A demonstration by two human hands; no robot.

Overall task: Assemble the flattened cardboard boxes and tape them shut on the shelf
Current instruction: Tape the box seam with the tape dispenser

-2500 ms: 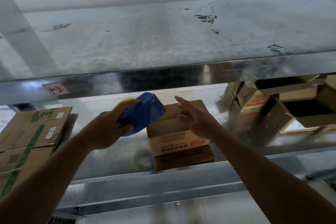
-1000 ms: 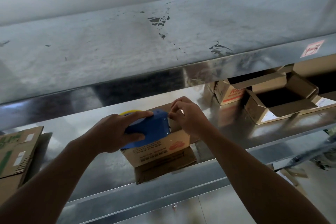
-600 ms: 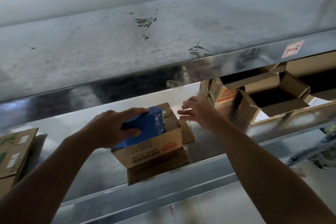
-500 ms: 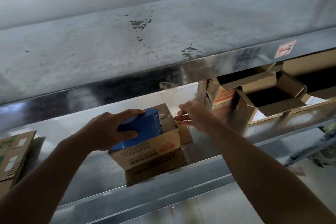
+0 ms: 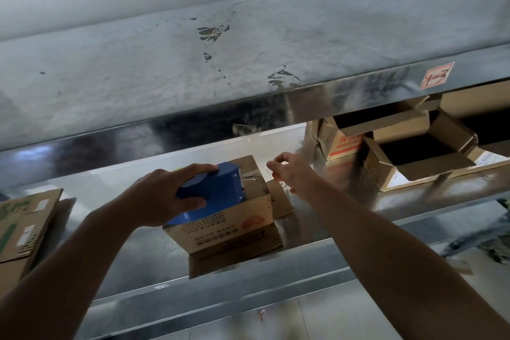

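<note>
A small assembled cardboard box (image 5: 229,229) with red and black print stands on the metal shelf (image 5: 317,232). My left hand (image 5: 162,196) grips a blue tape dispenser (image 5: 218,190) that lies on the box's top. A strip of clear tape (image 5: 252,175) shows on the top by the dispenser's mouth. My right hand (image 5: 289,171) hovers just right of the box, fingers curled with thumb and forefinger close together; whether it holds tape I cannot tell.
Open cardboard boxes (image 5: 414,154) crowd the shelf at the right. Flattened cartons with green print (image 5: 22,229) lie at the left. The upper shelf's steel edge (image 5: 276,107) hangs low above the hands. A red-marked label (image 5: 436,78) sticks to it.
The dispenser has come down onto the box's top and slid left along it. My right hand left the box's top and now hovers beside its right end.
</note>
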